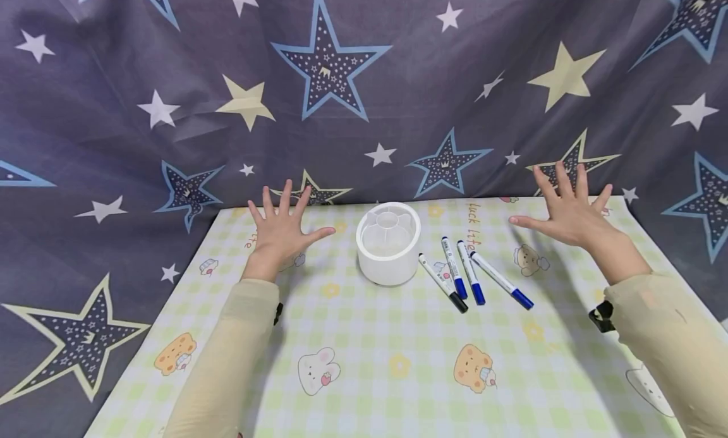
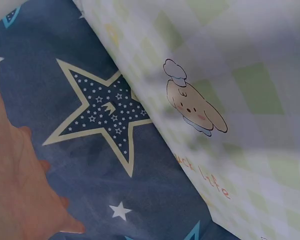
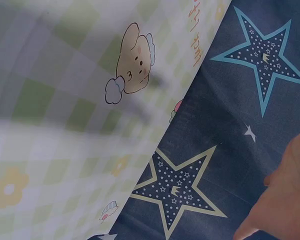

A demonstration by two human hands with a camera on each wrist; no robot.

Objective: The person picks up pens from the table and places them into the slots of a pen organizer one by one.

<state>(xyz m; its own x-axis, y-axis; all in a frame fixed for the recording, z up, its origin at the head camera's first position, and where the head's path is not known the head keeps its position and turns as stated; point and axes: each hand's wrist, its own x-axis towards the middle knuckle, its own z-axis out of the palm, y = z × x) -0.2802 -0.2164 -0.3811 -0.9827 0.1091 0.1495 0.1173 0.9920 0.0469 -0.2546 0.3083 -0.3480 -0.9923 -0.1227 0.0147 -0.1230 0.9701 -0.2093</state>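
In the head view my left hand [image 1: 280,234] hovers over the table's left half, fingers spread wide and holding nothing. My right hand [image 1: 571,218] is likewise spread and bare above the right side. Between them stands a round white pen holder [image 1: 388,245] with clear dividers inside. Right of it lie a black-capped marker [image 1: 442,282] and several blue-capped markers [image 1: 471,272], side by side at a slant. The holder is nearer the left hand, the markers lie nearer the right. Part of the left palm [image 2: 20,175] shows in the left wrist view, part of the right palm [image 3: 285,200] in the right.
A checked tablecloth [image 1: 370,337] with cartoon animals covers the table. Behind its back edge hangs a dark curtain [image 1: 352,141] printed with stars. Black straps [image 1: 603,316] show at the sleeves' cuffs.
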